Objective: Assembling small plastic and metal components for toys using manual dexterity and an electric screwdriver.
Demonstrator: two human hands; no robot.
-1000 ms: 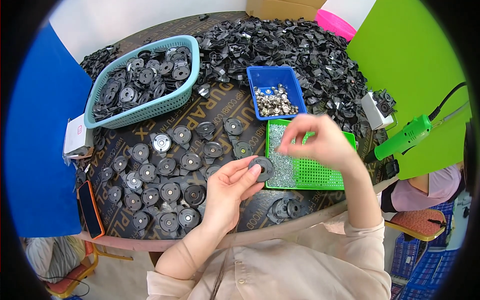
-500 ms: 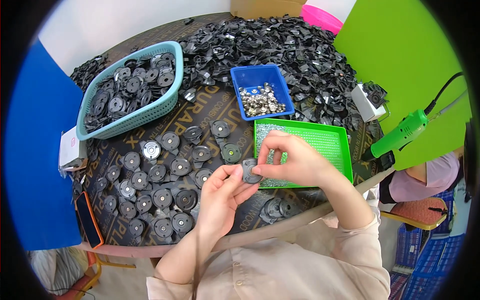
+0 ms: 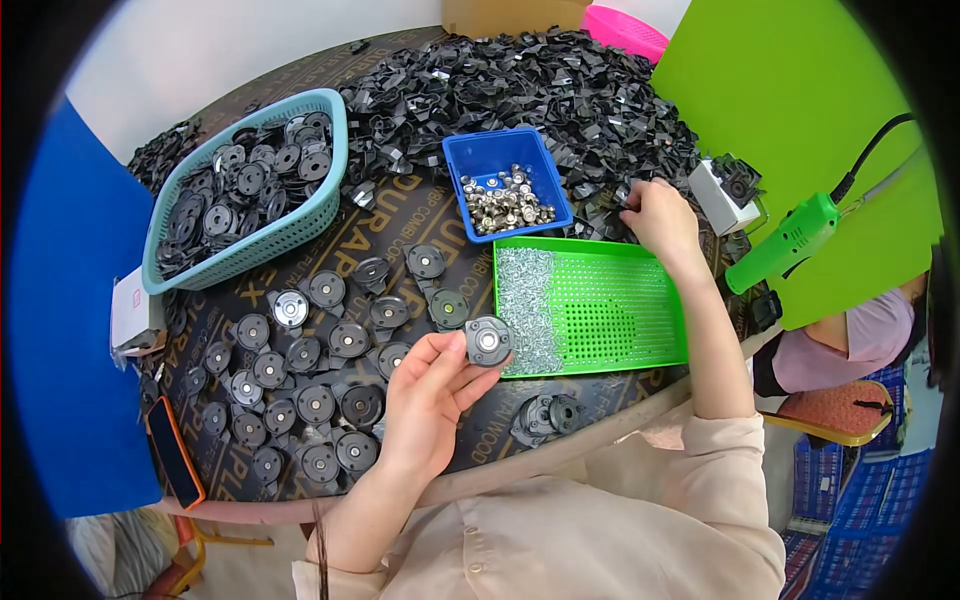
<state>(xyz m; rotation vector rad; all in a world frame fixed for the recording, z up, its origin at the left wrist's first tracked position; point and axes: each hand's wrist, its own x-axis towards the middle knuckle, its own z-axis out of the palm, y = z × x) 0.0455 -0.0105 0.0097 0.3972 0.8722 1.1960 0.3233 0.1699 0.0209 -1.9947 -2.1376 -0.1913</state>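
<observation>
Between thumb and fingers, my left hand [image 3: 428,400] holds up a round dark disc part [image 3: 489,341] with a silvery metal piece in its centre. My right hand [image 3: 662,222] is at the right edge of the heap of black plastic pieces [image 3: 520,85], its fingertips closed down among them; what they pinch, if anything, is hidden. Just below that hand lies a green tray [image 3: 620,310] with many small screws [image 3: 526,300] along its left side. A blue bin [image 3: 495,150] of shiny metal pieces [image 3: 510,205] stands left of it.
Several similar disc parts [image 3: 315,403] lie spread left of my left hand. A teal basket [image 3: 330,215] of dark discs stands at the back left. An orange-edged phone [image 3: 175,452] lies at the front left. A green electric screwdriver [image 3: 785,243] hangs at the right near a white box [image 3: 722,200].
My right hand has left the disc part and moved away to the right, to the heap of black pieces. My left hand keeps the disc, its metal centre now exposed.
</observation>
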